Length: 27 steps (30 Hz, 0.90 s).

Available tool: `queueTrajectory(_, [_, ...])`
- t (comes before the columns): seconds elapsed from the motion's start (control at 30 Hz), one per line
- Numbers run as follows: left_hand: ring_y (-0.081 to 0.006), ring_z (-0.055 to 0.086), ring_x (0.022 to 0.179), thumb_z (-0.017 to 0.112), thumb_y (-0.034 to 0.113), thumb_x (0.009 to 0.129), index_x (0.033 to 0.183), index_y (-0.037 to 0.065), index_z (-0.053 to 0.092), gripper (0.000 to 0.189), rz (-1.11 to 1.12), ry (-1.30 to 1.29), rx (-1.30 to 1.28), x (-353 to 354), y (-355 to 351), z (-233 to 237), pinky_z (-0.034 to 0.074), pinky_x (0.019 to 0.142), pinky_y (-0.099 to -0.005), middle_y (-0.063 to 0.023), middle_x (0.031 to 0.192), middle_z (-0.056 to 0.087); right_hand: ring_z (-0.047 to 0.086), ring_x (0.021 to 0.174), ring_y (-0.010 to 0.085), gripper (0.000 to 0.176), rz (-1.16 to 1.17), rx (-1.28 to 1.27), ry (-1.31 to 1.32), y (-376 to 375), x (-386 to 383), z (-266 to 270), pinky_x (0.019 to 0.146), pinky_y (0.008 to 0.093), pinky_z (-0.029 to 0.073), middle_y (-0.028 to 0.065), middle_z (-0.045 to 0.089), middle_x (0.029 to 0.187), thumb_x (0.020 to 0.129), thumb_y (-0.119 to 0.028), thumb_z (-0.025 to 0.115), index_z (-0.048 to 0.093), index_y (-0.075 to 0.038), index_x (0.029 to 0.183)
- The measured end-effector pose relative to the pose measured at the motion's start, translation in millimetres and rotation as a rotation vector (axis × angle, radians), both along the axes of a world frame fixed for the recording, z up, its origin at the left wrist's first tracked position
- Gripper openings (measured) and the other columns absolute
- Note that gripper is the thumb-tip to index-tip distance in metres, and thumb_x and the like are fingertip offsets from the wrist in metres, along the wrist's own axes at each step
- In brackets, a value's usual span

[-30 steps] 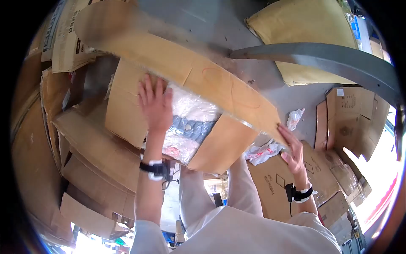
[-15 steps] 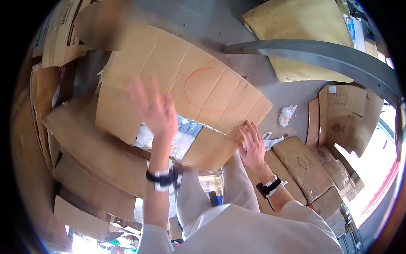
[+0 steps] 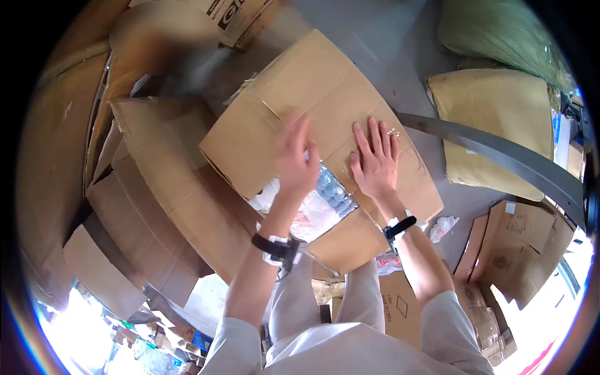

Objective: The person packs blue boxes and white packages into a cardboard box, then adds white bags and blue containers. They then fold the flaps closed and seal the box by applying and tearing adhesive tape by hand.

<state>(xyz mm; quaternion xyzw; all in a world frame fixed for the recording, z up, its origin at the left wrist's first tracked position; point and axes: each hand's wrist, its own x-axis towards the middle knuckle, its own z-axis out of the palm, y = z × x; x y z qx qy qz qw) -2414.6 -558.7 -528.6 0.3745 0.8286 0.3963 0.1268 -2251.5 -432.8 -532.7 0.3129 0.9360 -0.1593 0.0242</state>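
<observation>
In front of my legs sits a large cardboard box (image 3: pixel 312 94), its brown flaps folded inward over most of the top. Through the gap at its near side show white plastic bags (image 3: pixel 304 215) and blue-grey, clear-wrapped goods (image 3: pixel 335 190). My right hand (image 3: pixel 377 164) lies flat on the right part of the top, fingers spread. Slightly blurred, my left hand (image 3: pixel 296 159) is over the flap at the gap's far edge, its fingers bent and thumb apart, with nothing seen in it. A near flap (image 3: pixel 350 240) slopes down toward my knees.
Open cardboard boxes (image 3: pixel 169 181) crowd the left side. A curved grey metal bar (image 3: pixel 494 153) crosses the right, before a yellowish wrapped package (image 3: pixel 494 119). Further right are an open carton (image 3: pixel 522 250) and a small white plastic bag (image 3: pixel 442 229) on the floor.
The red-circled panel no longer shows; plain flaps now cover the top. My right hand has moved from the near right edge onto the top, and my left hand has come closer to it.
</observation>
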Motion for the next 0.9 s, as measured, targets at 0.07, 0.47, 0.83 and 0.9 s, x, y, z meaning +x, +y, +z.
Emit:
queueTrajectory(0.07, [-0.0401,0.042,0.142,0.058,0.007,0.094,0.147,0.005,0.048,0.054,0.175,0.246,-0.014,-41,-13,6,0.037,0.114,-0.0516,-0.0216,0.152,0.046,0.027,0.152,0.0375,0.061,0.012,0.010,-0.017,0,2,0,0.123,0.0553,0.018,0.0139,0.030,0.165,0.097,-0.035,0.047,0.039,-0.024,0.157])
queueTrajectory(0.47, [-0.0165,0.069,0.083,0.066,0.029,0.098,0.108,-0.001,0.074,0.033,0.070,-0.440,-0.305,-225,-25,-44,0.052,0.077,-0.0299,-0.0087,0.092,0.076,0.017,0.155,0.0384,0.068,0.030,0.052,-0.129,-4,-1,-7,0.124,0.0551,0.010,0.0157,0.022,0.168,0.095,-0.034,0.044,0.032,-0.021,0.160])
queueTrajectory(0.83, [-0.0139,0.065,0.076,0.074,0.031,0.091,0.100,0.003,0.078,0.030,0.357,-0.842,-0.191,-232,-22,-77,0.051,0.071,-0.0315,-0.0048,0.086,0.075,0.018,0.153,0.0422,0.069,0.050,0.064,-0.135,-5,0,-14,0.123,0.0572,0.010,0.0204,0.023,0.166,0.093,-0.034,0.046,0.034,-0.014,0.158])
queueTrajectory(0.9, [-0.0197,0.068,0.079,0.073,0.029,0.090,0.100,0.004,0.077,0.028,0.349,-0.802,-0.252,-238,-20,-83,0.052,0.074,-0.0343,-0.0076,0.090,0.075,0.018,0.153,0.0427,0.069,0.055,0.060,-0.130,-5,-2,-16,0.123,0.0577,0.009,0.0211,0.023,0.166,0.093,-0.034,0.046,0.034,-0.014,0.158])
